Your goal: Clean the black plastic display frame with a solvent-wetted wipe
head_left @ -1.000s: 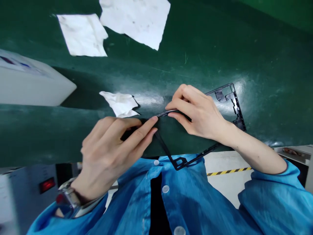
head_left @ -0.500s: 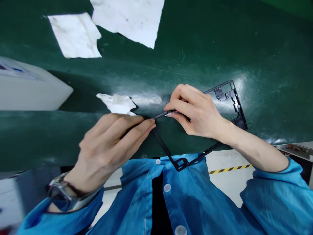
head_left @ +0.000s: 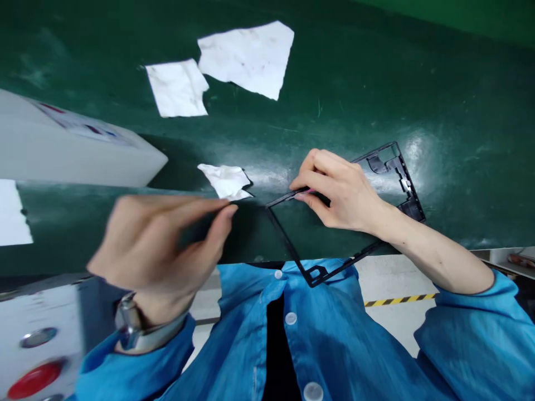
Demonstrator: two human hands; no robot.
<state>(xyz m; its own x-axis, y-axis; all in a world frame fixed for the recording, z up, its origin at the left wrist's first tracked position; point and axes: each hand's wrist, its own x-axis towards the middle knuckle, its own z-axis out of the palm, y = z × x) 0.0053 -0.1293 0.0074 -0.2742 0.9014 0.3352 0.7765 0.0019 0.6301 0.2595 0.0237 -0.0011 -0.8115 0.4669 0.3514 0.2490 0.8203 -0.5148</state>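
Observation:
A thin black plastic frame (head_left: 288, 245) is tilted at the table's front edge, its lower corner sticking out past the edge before the blue jacket. My right hand (head_left: 334, 186) pinches its far rail between thumb and fingers, with a bit of pink showing at the fingertips. Off the frame's left corner, my left hand (head_left: 163, 239) is blurred, with thumb and forefinger closed in a pinch. Whether anything sits between those fingertips I cannot make out. Just beyond them lies a small crumpled white wipe (head_left: 225, 181).
Two white cloth pieces, one smaller (head_left: 178, 89) and one larger (head_left: 248, 58), lie farther back on the green table (head_left: 376, 83). A pale box-like object (head_left: 79, 145) stands at left. Below it is a grey panel with a red button (head_left: 35, 380).
My left hand has come away from the frame's left corner, moving left. My right hand keeps its grip on the frame. The view has shifted, bringing more of the left side into sight.

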